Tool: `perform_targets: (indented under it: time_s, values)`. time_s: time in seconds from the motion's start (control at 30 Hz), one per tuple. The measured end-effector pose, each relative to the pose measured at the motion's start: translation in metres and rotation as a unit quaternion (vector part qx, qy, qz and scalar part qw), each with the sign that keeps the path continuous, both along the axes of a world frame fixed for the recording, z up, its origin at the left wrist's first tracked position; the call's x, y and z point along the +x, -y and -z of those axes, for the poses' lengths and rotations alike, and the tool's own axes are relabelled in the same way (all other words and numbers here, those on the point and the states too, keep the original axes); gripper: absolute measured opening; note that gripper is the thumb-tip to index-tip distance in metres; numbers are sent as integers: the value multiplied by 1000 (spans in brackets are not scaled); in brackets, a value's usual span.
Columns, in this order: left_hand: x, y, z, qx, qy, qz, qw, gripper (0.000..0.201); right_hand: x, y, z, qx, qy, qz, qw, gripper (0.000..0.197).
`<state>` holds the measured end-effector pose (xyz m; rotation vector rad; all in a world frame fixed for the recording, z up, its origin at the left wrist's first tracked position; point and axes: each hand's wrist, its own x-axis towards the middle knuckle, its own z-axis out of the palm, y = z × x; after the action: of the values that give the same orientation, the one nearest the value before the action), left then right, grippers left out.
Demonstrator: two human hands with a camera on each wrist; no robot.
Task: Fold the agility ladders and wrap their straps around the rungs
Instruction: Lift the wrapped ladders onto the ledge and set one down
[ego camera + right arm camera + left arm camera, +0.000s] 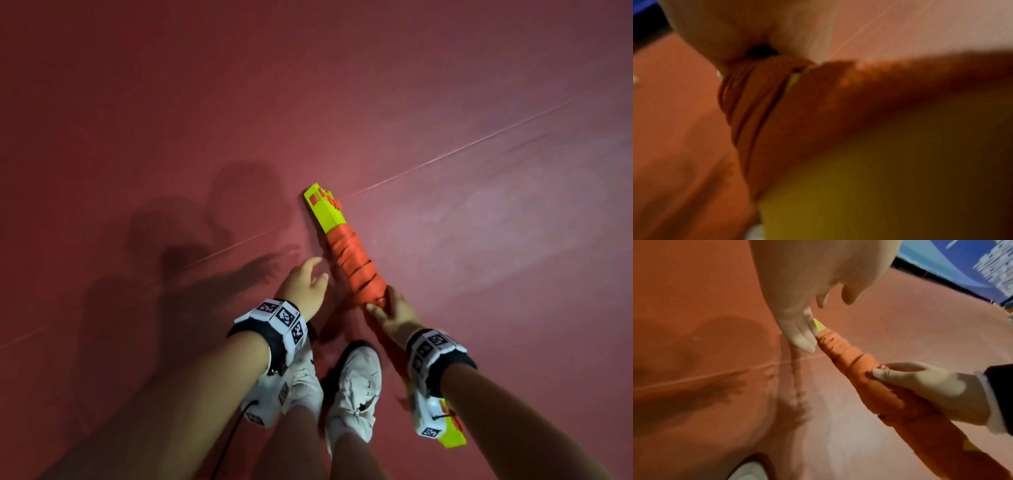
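Gripping one folded agility ladder (349,260) near its middle, the right hand (394,313) curls around orange straps (846,353) wound over the yellow-green rungs (325,212), angled above the red floor (445,102). One left hand (303,284) hovers just beside it, fingers relaxed and holding nothing; two white shoes (356,383) stand below, and blurred writing on a blue banner (972,264) cannot be read.

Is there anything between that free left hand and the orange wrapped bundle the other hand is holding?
Nothing visible. The left hand hovers open just beside the wrapped ladder bundle, with only bare red floor in the narrow gap. The right hand grips the bundle lower down, clear of that gap.
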<state>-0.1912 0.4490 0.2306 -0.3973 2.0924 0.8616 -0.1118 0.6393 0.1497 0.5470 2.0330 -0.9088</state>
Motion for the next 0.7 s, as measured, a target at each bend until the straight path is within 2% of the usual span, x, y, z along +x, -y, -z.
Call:
perform_targets:
  time_s: [0.1,0.2,0.33,0.43,0.5,0.57,0.6,0.7]
  values:
    - [-28,-1,-65,33,-47,-47,997,52,-50,7,-70,-61,-48,44,996,66]
    - [-63,-5,-147,82,-67,-70,992,54,-107,17,-168,-85,-105,71,988,69]
    - [-111,-12,-287,192,-92,-85,973,53,-185,32,-332,-154,-183,87,967,71]
    - [-149,-10,-394,257,-171,-90,947,53,-240,40,-451,-241,-212,131,938,74]
    - [-177,-6,-461,285,-224,-105,926,53,-273,44,-527,-301,-225,144,915,87]
    - [-203,-1,-524,312,-257,-104,909,53,-301,44,-598,-324,-245,127,905,97]
    - [-215,2,-554,314,-277,-96,903,54,-312,44,-631,-318,-265,111,904,96]
    - [-250,3,-633,298,-347,-72,886,56,-338,47,-723,-282,-332,55,899,77]
